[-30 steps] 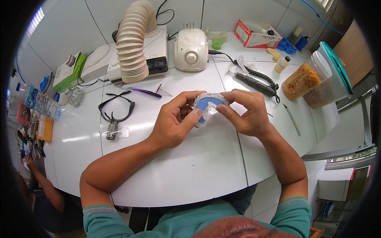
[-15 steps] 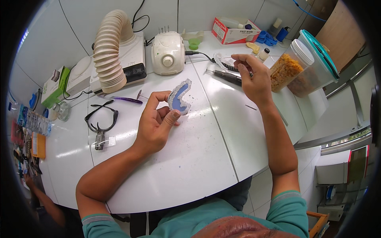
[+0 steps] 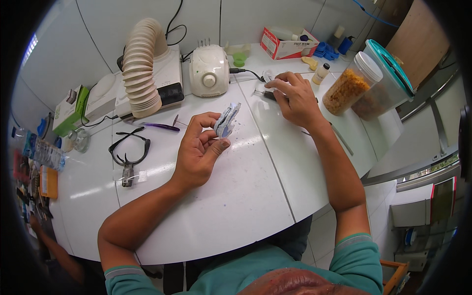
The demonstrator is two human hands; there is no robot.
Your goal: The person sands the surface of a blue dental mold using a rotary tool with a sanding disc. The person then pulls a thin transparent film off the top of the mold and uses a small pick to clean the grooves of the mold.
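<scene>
My left hand pinches a curved, arch-shaped dental mould, pale blue with a rough grey-white edge, between thumb and fingers. It is held tilted above the table, nearly edge-on. My right hand is over a black rotary handpiece, covering most of its body; the fingers are bent and apart, and contact with it is unclear. The handpiece's disc tip shows to the left of that hand. Just beyond the fingertips is a clear, curved plastic piece, partly hidden.
A white handpiece control unit and a ribbed suction hose stand behind. Black glasses and a purple-handled tool lie left. A jar of orange bits, a small bottle and a mask box are at right.
My right hand has come down and leftward over the handpiece. My left hand has turned the mould from showing its blue face to nearly edge-on.
</scene>
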